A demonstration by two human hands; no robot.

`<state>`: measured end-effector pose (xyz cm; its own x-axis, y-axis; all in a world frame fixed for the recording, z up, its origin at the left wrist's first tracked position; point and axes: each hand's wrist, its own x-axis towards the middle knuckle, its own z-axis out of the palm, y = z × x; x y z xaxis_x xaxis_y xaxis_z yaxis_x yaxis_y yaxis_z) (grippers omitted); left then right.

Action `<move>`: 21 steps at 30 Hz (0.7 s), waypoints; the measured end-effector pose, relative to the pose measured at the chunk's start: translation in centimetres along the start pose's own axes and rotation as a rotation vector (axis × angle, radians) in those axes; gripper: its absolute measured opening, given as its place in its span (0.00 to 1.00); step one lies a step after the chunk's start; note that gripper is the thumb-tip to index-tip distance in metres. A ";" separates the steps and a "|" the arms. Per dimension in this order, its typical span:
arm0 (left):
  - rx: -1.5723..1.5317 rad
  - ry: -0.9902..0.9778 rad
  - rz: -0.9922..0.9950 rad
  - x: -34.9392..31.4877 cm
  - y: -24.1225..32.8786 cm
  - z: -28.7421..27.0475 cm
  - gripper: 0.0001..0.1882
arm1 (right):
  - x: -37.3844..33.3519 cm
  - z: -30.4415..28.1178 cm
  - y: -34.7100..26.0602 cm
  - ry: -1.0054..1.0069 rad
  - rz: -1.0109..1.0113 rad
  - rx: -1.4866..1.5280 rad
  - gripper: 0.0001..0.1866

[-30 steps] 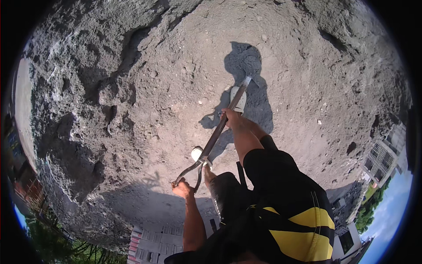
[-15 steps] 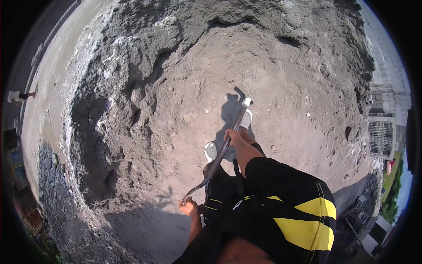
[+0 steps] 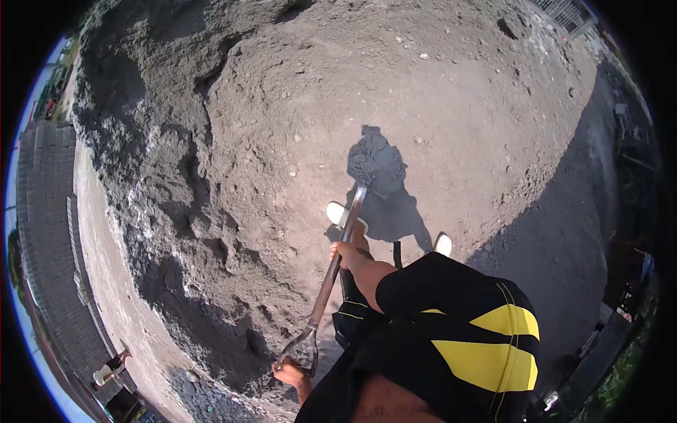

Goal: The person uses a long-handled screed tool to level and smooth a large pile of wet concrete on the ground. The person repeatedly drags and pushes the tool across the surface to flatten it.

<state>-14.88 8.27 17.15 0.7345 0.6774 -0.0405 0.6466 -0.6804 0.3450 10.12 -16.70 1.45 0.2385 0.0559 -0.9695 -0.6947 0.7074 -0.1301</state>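
Note:
A shovel [image 3: 328, 285] slants across the middle of the view, its metal handle near my body and its far end over the ground. My left hand [image 3: 289, 371] is closed around the handle's grip at the lower end. Partway up the shaft, my right hand [image 3: 343, 254] is wrapped round it. Clumped grey sand [image 3: 371, 163] sits at the far end and hides the blade. It lies within my own dark shadow, so its edges are hard to make out.
A rough bank of grey sand [image 3: 169, 183] rises on the left. My light shoes [image 3: 337, 213] stand on sandy ground. Stacked grey blocks [image 3: 53, 211] line the far left, with another person [image 3: 109, 370] near them. Broad shade [image 3: 557, 218] covers the right side.
My view and body have turned to the right. The shovel's far end has gone from showing its blade edge-on to bearing grey sand. Both hands keep their hold.

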 end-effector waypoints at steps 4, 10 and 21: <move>-0.159 -0.109 0.296 1.8 4.3 4.3 0.10 | 5.3 -11.3 -2.1 -0.126 -0.072 0.400 0.05; -0.315 -0.300 0.110 -5.6 18.2 17.1 0.08 | 0.0 -32.8 -11.9 0.112 -0.400 0.899 0.05; -0.728 -2.444 0.533 -54.3 54.5 -1.9 0.25 | -42.3 -86.2 -18.4 0.577 -1.295 1.440 0.10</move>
<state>-19.89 -65.09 39.94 -0.0651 -0.9910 -0.1166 0.6804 -0.1296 0.7213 -45.71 -92.81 26.90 -0.3510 -0.8282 -0.4368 0.6854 0.0906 -0.7225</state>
